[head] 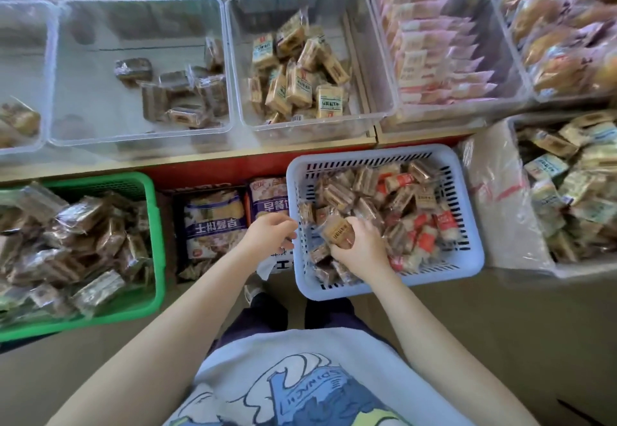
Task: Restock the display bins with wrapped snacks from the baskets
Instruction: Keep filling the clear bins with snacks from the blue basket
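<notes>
A lilac basket (467, 258) on the floor holds several brown and red wrapped snacks. My right hand (362, 248) is inside its left part and grips a brown wrapped snack (337, 232). My left hand (272, 230) hovers at the basket's left rim with fingers loosely curled, holding nothing. A green basket (157, 225) at the left is full of dark brown wrapped snacks. On the shelf above, one clear bin (140, 135) holds a few dark brown snacks, and the clear bin (384, 111) beside it holds several tan snacks.
A clear bin of pink packs (430, 58) and one of buns (567, 41) stand at the back right. Beside the lilac basket at the right is a plastic-lined box (500, 198) of pale snacks. Purple bags (213, 222) lie between the baskets.
</notes>
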`<state>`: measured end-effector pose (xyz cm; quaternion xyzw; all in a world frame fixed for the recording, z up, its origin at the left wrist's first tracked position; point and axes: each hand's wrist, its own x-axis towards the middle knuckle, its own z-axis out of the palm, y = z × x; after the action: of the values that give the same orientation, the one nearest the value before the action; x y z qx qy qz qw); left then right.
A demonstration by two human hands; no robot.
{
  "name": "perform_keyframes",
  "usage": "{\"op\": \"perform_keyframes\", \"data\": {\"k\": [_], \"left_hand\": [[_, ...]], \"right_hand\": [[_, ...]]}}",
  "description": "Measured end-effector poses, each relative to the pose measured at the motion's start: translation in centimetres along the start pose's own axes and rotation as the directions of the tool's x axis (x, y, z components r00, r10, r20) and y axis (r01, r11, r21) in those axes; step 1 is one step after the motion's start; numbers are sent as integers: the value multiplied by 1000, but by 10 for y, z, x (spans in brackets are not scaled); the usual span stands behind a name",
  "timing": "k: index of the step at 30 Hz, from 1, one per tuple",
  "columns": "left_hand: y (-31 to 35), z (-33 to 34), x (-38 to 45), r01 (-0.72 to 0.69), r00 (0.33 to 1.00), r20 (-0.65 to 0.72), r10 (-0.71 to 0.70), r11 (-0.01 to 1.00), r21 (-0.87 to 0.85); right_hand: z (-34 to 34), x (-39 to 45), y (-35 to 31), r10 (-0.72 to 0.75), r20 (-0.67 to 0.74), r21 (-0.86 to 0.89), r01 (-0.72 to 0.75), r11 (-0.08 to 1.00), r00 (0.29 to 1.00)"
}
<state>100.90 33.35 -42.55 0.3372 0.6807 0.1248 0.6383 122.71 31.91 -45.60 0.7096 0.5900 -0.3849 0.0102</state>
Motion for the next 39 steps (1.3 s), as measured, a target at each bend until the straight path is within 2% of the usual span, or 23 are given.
{"op": "perform_keyframes", "data": {"k": [2,5,8,11,13,16,20,23,27,30,32,34,36,39], "left_hand": [[8,0,-11,-23,996,83,33,992,-122],[28,-6,-30,-86,971,182,156,936,-343],[47,-21,-46,-173,955,145,259,882,-438],[57,-45,-54,-263,941,76,331,852,-453],[58,-63,-58,-299,936,39,350,849,-436],[54,-84,-59,-322,942,-52,330,856,-405],[40,-108,-46,-309,933,-332,143,790,-529],[29,-121,-40,-285,913,-405,44,780,-557],[20,-117,-34,-271,890,-453,53,859,-433],[22,-100,-27,-245,882,-465,73,915,-321],[20,-82,-17,-197,900,-431,67,944,-265],[17,-58,-3,-131,926,-374,55,975,-181],[16,-32,12,-76,943,-330,43,993,-91],[15,5,34,2,953,-302,31,994,109]], "right_hand": [[-16,-12,-23,-154,-122,90,166,982,980],[-41,-32,-61,-378,-246,78,407,910,893],[-60,-37,-87,-444,-277,96,485,869,852],[-73,-35,-109,-378,-174,324,415,850,909],[-76,-27,-126,-313,-20,512,279,813,950],[-70,-6,-157,-246,189,669,59,741,951],[-52,32,-218,-156,237,781,-92,618,959],[-39,56,-261,-188,214,817,-71,572,959],[-32,65,-274,-240,155,764,38,644,958],[-34,53,-235,-229,142,693,68,718,963],[-33,49,-185,-126,113,604,32,796,986],[-33,51,-127,35,9,464,-36,885,999],[-38,59,-70,162,-115,279,-124,952,980],[-42,74,0,231,-151,7,-232,973,961]]}}
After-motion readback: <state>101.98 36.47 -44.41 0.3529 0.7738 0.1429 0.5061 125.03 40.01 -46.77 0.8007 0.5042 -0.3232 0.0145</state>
